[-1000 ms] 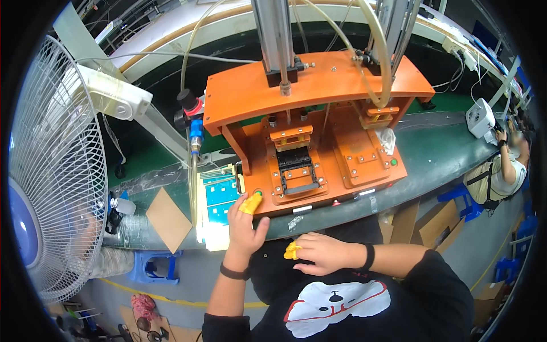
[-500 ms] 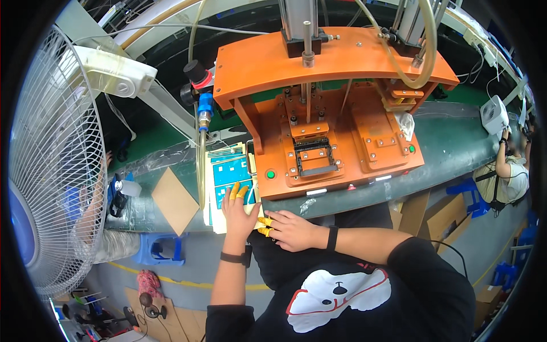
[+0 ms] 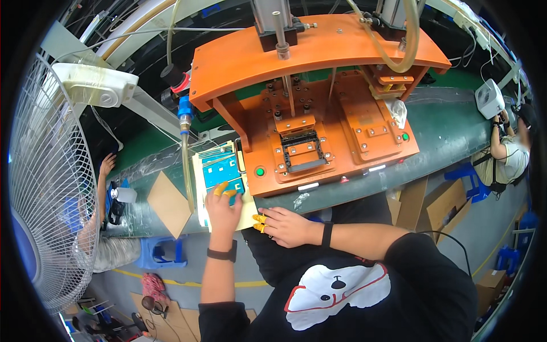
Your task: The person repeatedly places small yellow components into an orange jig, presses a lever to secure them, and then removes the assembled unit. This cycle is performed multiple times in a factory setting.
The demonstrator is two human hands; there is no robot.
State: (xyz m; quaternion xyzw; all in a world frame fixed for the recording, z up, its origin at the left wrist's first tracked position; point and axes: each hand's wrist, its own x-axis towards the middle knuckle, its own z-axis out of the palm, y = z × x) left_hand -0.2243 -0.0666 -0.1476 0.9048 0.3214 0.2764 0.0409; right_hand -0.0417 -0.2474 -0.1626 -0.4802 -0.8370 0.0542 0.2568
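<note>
My left hand (image 3: 223,208) lies over a stack of blue sheets (image 3: 221,171) with pale yellow backing. Yellow finger cots cover two of its fingers, which bend down onto the blue surface, with the thumb apart. My right hand (image 3: 288,228) is beside the stack's near right corner, fingers loosely apart. Two of its fingers also wear yellow cots, their tips by the pale yellow sheet edge (image 3: 248,216). Nothing shows in its grasp. Right of the stack stands an orange press (image 3: 273,187), with a black rectangular frame (image 3: 307,166) seated in its left fixture.
A brown cardboard piece (image 3: 169,204) and a white bottle (image 3: 125,195) lie left on the green bench (image 3: 444,134). A clear hose (image 3: 186,171) hangs beside the sheets. A large fan (image 3: 54,171) fills the left side. Other people sit at both ends.
My left hand's fingers have drawn back and bent more over the blue sheets. My right hand stays nearly in place. The whole view has shifted slightly.
</note>
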